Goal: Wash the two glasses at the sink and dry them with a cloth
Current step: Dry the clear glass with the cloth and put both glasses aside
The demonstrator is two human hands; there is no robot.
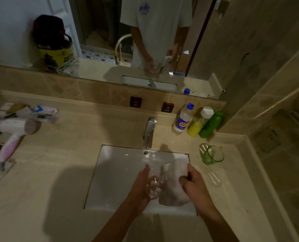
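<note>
While the clear glass [154, 186] hangs over the sink [113, 173], the left hand [141, 185] curls its fingers round it from nine o'clock, seemingly to steady it for drying. At three o'clock the right hand [195, 184] grips a bunched white cloth [173, 186] touching the glass. Further out toward two o'clock a green glass [212, 155] stands on the counter [58, 172], probably kept clear of the basin.

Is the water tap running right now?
Off. No stream falls from the faucet spout into the sink, where the left hand holds a clear glass.
</note>
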